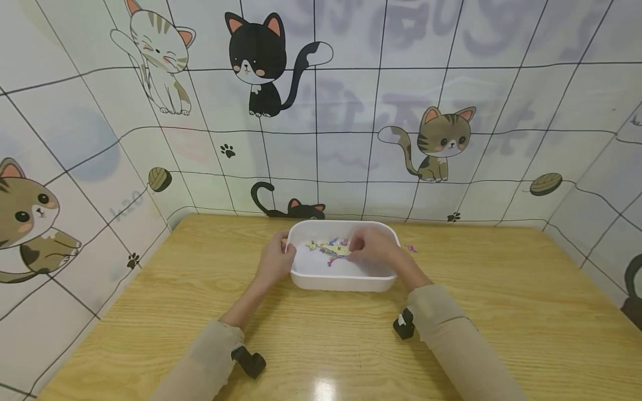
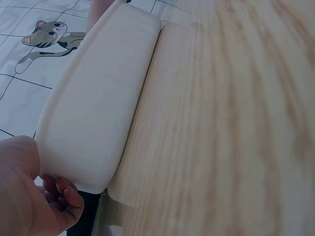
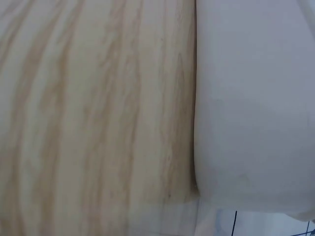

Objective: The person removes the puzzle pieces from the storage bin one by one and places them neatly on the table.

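A white plastic bin (image 1: 341,283) with rounded corners stands on the table. My left hand (image 1: 276,259) grips its left end, thumb at the rim; in the left wrist view the left hand (image 2: 37,189) has its fingers curled under the rim. Small flat pieces (image 1: 328,248) in yellow, blue and pink lie in the bin, too small to name. My right hand (image 1: 375,246) reaches over the right rim into the bin, fingers bent down beside the pieces. Whether it pinches one is hidden. The right wrist view shows only the bin's outer wall (image 3: 251,108) and table.
The wooden table (image 1: 321,340) runs up to a wall covering (image 1: 346,156) printed with cats and grid lines. A small pink piece (image 1: 411,248) lies on the table just right of the bin. Dark wrist cameras (image 1: 249,362) sit on both sleeves.
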Available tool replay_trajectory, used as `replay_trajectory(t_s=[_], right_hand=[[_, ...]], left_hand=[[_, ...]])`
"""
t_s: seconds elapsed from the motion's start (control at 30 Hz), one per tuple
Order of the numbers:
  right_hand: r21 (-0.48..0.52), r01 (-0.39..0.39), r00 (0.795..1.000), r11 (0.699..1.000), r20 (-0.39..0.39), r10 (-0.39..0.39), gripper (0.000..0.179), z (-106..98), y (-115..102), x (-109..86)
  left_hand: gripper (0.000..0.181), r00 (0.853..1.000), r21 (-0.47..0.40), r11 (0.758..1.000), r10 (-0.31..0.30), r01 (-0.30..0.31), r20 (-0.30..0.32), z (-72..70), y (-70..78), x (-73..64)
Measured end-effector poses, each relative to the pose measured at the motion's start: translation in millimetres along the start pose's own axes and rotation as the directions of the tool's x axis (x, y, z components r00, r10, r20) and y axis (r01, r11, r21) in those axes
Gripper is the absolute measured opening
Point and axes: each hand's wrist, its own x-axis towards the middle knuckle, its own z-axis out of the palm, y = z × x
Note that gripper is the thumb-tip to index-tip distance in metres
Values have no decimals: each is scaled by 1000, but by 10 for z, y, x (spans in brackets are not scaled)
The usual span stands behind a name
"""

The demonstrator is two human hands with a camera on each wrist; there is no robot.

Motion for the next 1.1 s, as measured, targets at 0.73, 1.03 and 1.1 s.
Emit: replay_trajectory(t_s=[0.73,1.03,1.1], right_hand=[[430,81,996,899,-75,-54,18,-291,-21,-194],[444,83,977,892,-214,16,27,-501,168,-391],[442,67,973,894,-227,39,31,-539,225,-443]], left_hand=[[42,1000,1,1000,7,-7,-8,16,-51,20],[42,1000,3,1000,-8,8,-4,10,-32,17],[42,1000,3,1000,2,-2,-7,11,-32,19]])
